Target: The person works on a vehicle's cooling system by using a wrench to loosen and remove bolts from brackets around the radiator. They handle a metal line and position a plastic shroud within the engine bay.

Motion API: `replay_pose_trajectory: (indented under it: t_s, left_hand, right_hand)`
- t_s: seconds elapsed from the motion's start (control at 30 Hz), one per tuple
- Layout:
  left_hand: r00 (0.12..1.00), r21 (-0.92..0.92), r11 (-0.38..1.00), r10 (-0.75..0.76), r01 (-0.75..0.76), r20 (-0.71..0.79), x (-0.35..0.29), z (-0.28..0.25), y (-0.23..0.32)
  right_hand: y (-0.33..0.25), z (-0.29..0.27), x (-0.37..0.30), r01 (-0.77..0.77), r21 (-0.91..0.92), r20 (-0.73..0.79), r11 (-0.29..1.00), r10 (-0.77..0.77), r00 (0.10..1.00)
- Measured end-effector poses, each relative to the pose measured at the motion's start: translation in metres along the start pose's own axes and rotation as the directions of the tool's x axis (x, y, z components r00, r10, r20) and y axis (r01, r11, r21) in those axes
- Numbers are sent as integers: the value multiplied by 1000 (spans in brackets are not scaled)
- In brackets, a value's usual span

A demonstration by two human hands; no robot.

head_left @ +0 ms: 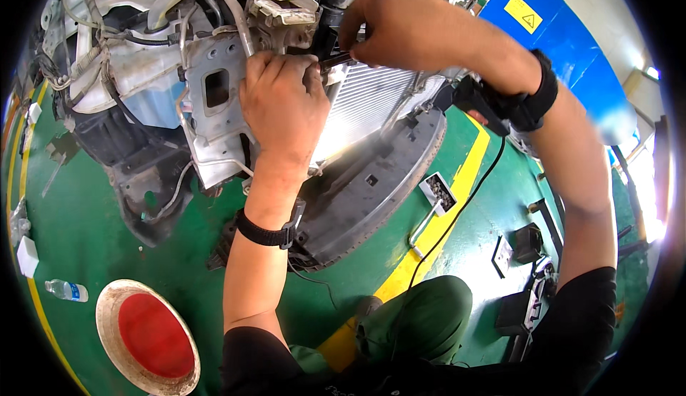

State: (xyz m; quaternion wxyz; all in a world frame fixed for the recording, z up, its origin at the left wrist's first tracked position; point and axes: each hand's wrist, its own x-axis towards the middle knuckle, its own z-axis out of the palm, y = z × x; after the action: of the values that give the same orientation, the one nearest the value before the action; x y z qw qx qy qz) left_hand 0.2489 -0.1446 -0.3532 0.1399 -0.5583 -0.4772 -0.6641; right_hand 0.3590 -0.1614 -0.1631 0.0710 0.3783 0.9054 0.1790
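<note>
My left hand (282, 99) is closed at the upper corner of the radiator (361, 103), its fingers curled over the metal frame. A short, dark, slim bar (334, 60), perhaps a tool handle, runs from beside its thumb to my right hand (404, 28). The fingers of my right hand are bent around the bar's far end. What lies under my left fingers is hidden, so the bar's full shape does not show. Both hands work at the exposed front of a vehicle, next to a pale metal bracket (286, 3).
A black plastic bumper part (371, 182) hangs below the radiator. On the green floor are a small box of fasteners (438, 192), an L-shaped wrench (423, 228), a basin of red liquid (107, 310) and a bottle (66, 290). A black cable (457, 217) trails from my right wrist.
</note>
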Motion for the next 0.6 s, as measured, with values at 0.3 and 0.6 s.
replay_pose_trajectory:
  t_s: [0.3, 0.6]
  left_hand:
    - [986, -12, 997, -68, 70, 151, 8, -13, 6]
    - [978, -112, 990, -61, 84, 198, 10, -17, 3]
  right_hand:
    - [-19, 71, -37, 81, 37, -160, 996, -74, 984]
    - [-53, 166, -46, -129, 395, -93, 910, 179, 979]
